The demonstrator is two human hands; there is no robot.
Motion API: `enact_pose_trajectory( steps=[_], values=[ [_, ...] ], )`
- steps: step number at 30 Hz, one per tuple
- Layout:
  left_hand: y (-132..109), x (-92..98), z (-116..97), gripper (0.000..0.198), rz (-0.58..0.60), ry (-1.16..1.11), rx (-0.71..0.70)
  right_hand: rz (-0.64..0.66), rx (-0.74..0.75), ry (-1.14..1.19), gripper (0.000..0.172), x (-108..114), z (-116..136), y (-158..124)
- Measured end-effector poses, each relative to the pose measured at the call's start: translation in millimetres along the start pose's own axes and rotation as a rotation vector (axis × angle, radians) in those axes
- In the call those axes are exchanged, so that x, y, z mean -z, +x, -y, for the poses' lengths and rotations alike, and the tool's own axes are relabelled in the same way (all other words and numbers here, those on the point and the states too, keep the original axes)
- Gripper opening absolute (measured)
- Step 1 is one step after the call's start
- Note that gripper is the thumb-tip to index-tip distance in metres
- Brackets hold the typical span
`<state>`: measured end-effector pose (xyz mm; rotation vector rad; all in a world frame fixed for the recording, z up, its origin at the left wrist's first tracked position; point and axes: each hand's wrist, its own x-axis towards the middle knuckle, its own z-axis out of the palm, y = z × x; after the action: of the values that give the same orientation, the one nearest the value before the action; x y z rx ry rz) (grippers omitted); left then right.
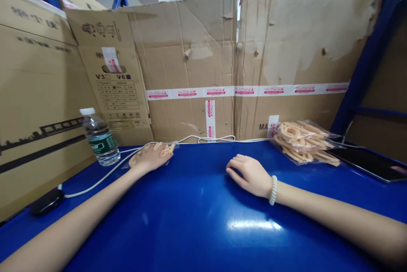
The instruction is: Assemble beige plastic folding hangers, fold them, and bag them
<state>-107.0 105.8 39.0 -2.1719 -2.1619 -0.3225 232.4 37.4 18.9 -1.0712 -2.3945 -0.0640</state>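
My left hand (149, 158) lies over a clear plastic bag of beige pieces (167, 150) at the back left of the blue table (190, 221). Its fingers rest on the bag, and part of the bag is hidden beneath them. Nearer the middle, my right hand (251, 174) rests on the table with its fingers curled loosely and nothing visible in it; a pale coiled band circles that wrist. Several clear bags of similar beige pieces (302, 140) are stacked at the back right, beyond my right hand and apart from it.
A water bottle (103, 140) stands at the left, near a black device (47, 202) with a white cable (95, 185). A dark phone (372, 162) lies at the far right. Cardboard panels (190, 64) wall the table's back and left, with blue posts (359, 64) behind.
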Motion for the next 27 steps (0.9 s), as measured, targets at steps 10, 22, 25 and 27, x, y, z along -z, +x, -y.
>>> enact_pose_trajectory(
  steps=[10,22,25,27],
  values=[
    [-79,9.6,-75,0.069,0.221,-0.091,-0.729,0.001,-0.268,0.259,0.031,-8,-14,-10],
    [-78,25.9,-64,0.114,0.454,-0.071,-0.415,0.134,-0.32,0.463,0.027,0,16,-19],
    [-81,21.9,-68,0.106,0.41,-0.183,-0.508,0.19,-0.397,0.586,0.023,0,20,-20],
    [-85,17.6,-72,0.107,0.375,-0.304,-0.55,0.223,-0.445,0.764,0.026,0,20,-21]
  ],
)
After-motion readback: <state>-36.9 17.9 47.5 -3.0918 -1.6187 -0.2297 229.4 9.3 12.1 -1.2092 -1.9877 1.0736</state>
